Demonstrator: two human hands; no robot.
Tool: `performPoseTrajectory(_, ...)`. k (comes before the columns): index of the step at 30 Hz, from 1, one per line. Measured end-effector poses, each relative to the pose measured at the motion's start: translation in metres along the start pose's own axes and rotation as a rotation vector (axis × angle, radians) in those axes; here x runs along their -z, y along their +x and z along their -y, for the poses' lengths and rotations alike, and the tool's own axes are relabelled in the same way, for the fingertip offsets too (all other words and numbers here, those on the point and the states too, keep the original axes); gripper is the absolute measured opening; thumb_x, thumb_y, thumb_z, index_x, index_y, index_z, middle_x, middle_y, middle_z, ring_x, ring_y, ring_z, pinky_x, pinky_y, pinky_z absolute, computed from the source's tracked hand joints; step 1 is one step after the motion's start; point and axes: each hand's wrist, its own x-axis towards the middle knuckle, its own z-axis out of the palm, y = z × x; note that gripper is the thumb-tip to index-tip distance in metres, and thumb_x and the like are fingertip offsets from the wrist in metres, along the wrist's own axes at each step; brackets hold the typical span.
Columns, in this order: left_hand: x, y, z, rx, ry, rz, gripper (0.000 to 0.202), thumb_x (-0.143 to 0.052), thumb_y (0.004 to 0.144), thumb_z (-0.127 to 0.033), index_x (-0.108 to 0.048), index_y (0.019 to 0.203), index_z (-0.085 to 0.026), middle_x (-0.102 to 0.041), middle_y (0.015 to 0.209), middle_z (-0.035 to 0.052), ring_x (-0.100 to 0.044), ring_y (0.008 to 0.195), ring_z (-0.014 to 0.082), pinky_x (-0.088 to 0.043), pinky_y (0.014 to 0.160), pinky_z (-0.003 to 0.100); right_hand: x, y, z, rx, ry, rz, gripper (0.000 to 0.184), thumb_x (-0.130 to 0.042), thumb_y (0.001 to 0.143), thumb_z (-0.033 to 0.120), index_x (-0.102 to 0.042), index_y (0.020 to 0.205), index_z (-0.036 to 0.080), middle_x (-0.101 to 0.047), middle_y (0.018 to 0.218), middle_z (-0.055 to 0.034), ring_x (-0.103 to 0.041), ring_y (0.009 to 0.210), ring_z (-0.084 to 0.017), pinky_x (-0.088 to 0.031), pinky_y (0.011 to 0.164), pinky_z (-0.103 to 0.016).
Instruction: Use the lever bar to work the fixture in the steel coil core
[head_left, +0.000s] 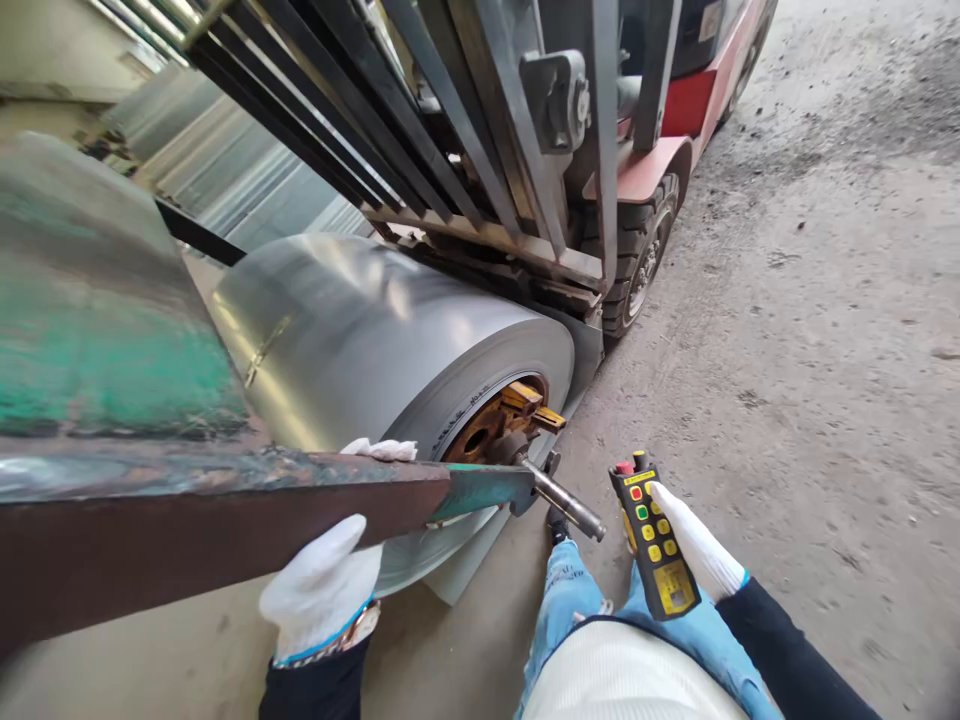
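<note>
My left hand [322,590], in a white glove, is wrapped round a long steel arm [375,510] with worn green paint. Its fingertips show over the arm's top edge and the thumb on the near side. The arm's tip meets a steel shaft [566,500] that sticks out of a rusty hub [487,425] in the core of a large sheet metal coil [360,320]. In my gloved right hand [694,540] is a black and yellow crane remote control [656,540], buttons facing up, with the thumb lying on its upper button area.
A red forklift [679,110] stands just beyond the coil, its barred backrest [465,130] above it and a front tyre [641,255] on the concrete floor [810,330]. A wide green-painted steel plate [105,310] rises at left. Metal sheets [225,150] are stacked behind.
</note>
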Motion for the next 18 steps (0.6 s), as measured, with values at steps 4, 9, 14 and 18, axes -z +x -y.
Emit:
performPoseTrajectory(4,-0.016,-0.007,-0.008,0.014,-0.003,0.016,0.044,-0.063,0.079,-0.028,-0.064,0.122,-0.017,-0.063,0.118,0.0126,-0.056,0.123,0.0314,-0.041,0.116,0.052,0.024,-0.015,-0.011,-0.019,-0.011,-0.022,0.065,-0.069,0.080,0.067,-0.072,0.105,0.007,-0.078,0.090,-0.0190,-0.072,0.071,-0.027,-0.060,0.065,-0.035)
performPoseTrajectory(9,-0.044,-0.020,-0.017,-0.033,-0.018,0.018,0.038,-0.060,0.077,-0.024,-0.068,0.114,-0.018,-0.063,0.113,0.0114,-0.056,0.122,0.0309,-0.038,0.119,0.053,0.045,-0.024,-0.023,0.029,-0.075,-0.045,0.057,-0.067,0.083,0.064,-0.070,0.100,0.010,-0.077,0.085,-0.0173,-0.071,0.066,-0.025,-0.059,0.061,-0.034)
performPoseTrajectory(14,-0.047,-0.022,-0.022,-0.058,-0.047,0.029,0.041,-0.056,0.079,-0.021,-0.064,0.119,-0.013,-0.062,0.114,0.0128,-0.054,0.121,0.0327,-0.012,0.123,0.068,0.048,-0.017,-0.032,0.110,-0.142,-0.022,0.053,-0.069,0.082,0.065,-0.068,0.096,0.014,-0.077,0.079,-0.0121,-0.071,0.065,-0.026,-0.059,0.060,-0.034)
performPoseTrajectory(18,-0.037,-0.016,-0.019,-0.035,-0.058,-0.005,0.041,-0.058,0.079,-0.022,-0.064,0.119,-0.013,-0.061,0.116,0.0137,-0.052,0.125,0.0343,-0.012,0.123,0.067,0.043,-0.012,-0.034,0.119,-0.214,-0.002,0.053,-0.065,0.084,0.068,-0.068,0.094,0.016,-0.076,0.076,-0.0098,-0.070,0.064,-0.025,-0.058,0.057,-0.033)
